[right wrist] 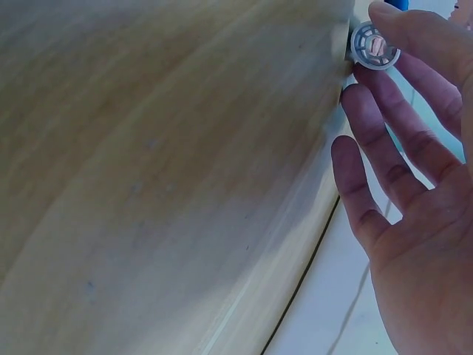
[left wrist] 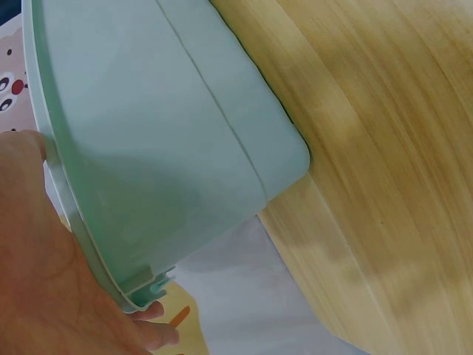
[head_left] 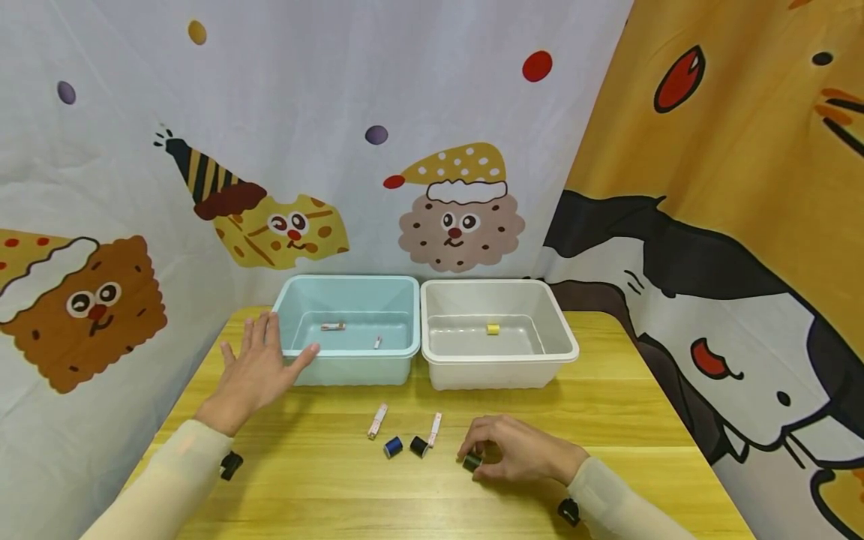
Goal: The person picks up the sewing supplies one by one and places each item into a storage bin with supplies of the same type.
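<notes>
My right hand pinches a dark green thread spool between thumb and fingers, low over the table. In the right wrist view the pale round end of the spool shows at the fingertips. My left hand lies with straight fingers at the near left corner of the light blue bin, touching its rim. Left of the right hand are a black spool and a blue spool. Two small, slim, pale patterned pieces lie just behind them; their kind is unclear.
A white bin stands right beside the blue one, with a yellow spool inside. The blue bin holds two small slim pieces. Both bins stand at the back of the wooden table, before a printed cloth.
</notes>
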The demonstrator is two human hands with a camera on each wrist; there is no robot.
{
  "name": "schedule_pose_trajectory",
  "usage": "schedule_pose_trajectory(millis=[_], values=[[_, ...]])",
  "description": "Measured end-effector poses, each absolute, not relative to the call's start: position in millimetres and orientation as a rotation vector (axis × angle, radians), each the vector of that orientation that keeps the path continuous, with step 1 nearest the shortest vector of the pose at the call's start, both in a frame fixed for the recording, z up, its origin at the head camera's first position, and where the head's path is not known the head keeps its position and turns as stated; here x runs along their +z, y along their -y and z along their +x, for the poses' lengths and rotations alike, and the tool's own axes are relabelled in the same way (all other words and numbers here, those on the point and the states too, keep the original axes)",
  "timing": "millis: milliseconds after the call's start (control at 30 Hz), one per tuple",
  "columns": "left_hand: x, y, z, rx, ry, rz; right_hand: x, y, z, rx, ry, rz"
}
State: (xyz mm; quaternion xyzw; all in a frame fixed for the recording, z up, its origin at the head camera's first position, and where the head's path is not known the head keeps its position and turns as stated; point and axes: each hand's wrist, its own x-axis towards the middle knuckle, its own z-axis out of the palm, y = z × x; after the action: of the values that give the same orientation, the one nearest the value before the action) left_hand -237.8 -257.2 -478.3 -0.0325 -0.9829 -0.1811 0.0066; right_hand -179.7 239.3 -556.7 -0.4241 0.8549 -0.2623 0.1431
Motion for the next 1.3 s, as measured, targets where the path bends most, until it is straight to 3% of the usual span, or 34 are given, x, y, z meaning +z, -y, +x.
schedule_pose_trajectory(millis=[800,1300], values=[[-478.9,256.1,-235.1,-0.574,3.078,-0.114,-533.8,-240.6,-184.4,-0.789,-2.528,-1.183],[-479.0,258.1,-238.8,-0.574,3.074,-0.109,-501.0,-240.6,-201.0,-0.734,-2.658,-1.320]])
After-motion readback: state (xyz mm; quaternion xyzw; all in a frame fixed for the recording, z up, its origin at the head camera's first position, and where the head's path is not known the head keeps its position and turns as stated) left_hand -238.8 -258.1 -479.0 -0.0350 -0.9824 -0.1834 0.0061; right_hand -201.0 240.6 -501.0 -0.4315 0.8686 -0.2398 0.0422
